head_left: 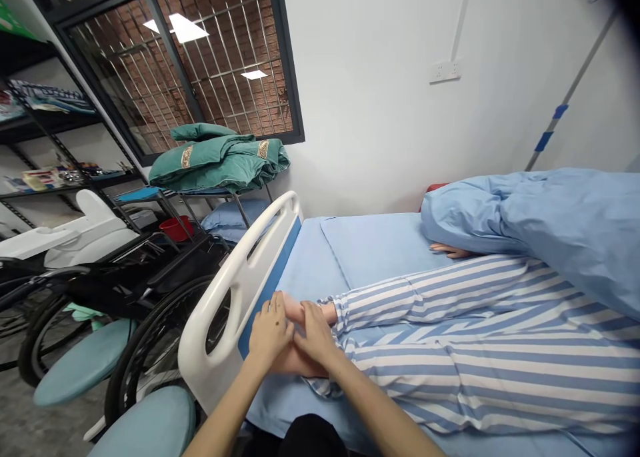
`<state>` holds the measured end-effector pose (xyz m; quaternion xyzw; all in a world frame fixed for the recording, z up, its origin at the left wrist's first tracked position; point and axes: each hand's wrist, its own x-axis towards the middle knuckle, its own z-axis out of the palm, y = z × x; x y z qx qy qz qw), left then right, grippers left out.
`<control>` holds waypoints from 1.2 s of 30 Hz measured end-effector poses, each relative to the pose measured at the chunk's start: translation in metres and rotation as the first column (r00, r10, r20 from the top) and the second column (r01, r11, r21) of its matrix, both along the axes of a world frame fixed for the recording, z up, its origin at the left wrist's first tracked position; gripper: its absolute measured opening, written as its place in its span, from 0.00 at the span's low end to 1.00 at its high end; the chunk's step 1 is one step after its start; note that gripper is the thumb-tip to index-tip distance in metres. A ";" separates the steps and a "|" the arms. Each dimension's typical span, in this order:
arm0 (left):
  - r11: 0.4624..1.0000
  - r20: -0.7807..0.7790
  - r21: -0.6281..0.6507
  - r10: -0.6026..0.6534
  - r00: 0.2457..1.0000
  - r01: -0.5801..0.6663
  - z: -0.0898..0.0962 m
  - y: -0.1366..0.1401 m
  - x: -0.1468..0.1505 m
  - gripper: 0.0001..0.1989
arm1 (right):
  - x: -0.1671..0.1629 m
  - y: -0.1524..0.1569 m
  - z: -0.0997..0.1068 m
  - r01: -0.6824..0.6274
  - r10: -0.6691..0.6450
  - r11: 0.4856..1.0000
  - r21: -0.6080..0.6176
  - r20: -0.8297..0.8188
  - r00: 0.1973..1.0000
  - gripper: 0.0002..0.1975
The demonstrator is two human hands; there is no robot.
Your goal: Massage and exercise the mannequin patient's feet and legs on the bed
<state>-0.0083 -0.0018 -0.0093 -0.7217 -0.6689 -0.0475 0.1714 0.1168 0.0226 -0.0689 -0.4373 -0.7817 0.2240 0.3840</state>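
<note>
A person, or a lifelike dummy, lies on the bed with striped trousers and bare feet toward the footboard. My left hand is closed over the toe end of the far foot, close to the footboard. Nearer the ankle, my right hand curves over the same foot, its thumb toward my left hand. Below my hands lies the near foot, partly covered by them. My fingertips on the far side are partly hidden.
The white footboard rises left of my hands. A blue quilt covers the upper body; a hand shows from under it. Beyond the footboard stand a wheelchair, round stools and a folded green quilt.
</note>
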 end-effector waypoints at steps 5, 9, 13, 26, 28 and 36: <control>0.993 0.077 -0.108 -0.048 0.996 0.056 0.010 0.006 -0.008 0.28 | -0.027 0.017 0.004 -0.072 0.075 0.996 -0.061 0.052 0.996 0.25; 0.974 0.082 -0.209 -0.073 0.994 0.089 0.028 0.009 -0.007 0.22 | -0.035 0.035 -0.002 -0.091 0.104 0.992 -0.091 0.142 0.984 0.25; 0.974 0.122 -0.207 -0.069 0.990 0.093 0.033 0.015 -0.009 0.15 | -0.024 0.048 -0.013 -0.056 0.103 0.983 -0.172 0.283 0.954 0.26; 0.955 -0.053 -0.297 -0.022 0.998 0.006 0.030 0.060 -0.011 0.22 | -0.016 0.081 -0.010 -0.040 0.254 0.931 -0.362 0.569 0.782 0.34; 0.943 -0.066 -0.331 0.014 0.998 -0.035 0.030 0.065 -0.006 0.21 | -0.015 0.084 -0.011 -0.059 0.270 0.931 -0.360 0.572 0.775 0.36; 0.865 -0.128 -0.488 0.064 0.990 -0.119 0.024 0.097 0.007 0.14 | -0.013 0.082 -0.016 -0.081 0.227 0.961 -0.266 0.581 0.782 0.33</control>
